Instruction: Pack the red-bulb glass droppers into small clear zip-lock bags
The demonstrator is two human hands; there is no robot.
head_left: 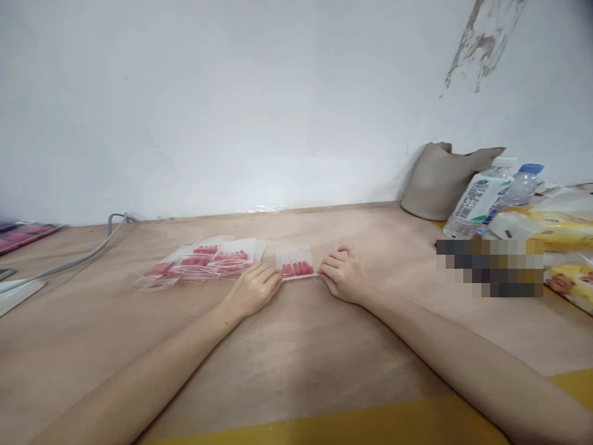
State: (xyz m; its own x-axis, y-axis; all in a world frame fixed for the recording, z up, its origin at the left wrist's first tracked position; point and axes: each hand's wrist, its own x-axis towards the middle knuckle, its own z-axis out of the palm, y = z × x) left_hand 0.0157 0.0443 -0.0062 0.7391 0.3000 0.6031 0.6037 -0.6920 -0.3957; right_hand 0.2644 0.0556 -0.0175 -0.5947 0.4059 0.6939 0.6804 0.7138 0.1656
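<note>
A small clear plastic bag [295,253] lies on the table between my hands, holding several thin pieces with red ends [299,268]. Their exact kind is too small to make out. At the bag's near left corner, my left hand [256,289] has its fingers pressed together on the edge. The near right corner is pinched by my right hand [345,276], its fingers curled. Between them the near edge runs straight, like a pale strip. Just left of my left hand is a loose pile of similar bags [204,256] with red pieces inside.
A grey cable [88,256] crosses the table's left side, near a pink package [30,235]. At the right stand a grey-brown soft container [440,179], a labelled bottle [479,201], a blue-capped bottle [521,185] and yellow packaging [551,225]. A white wall [278,111] closes the back.
</note>
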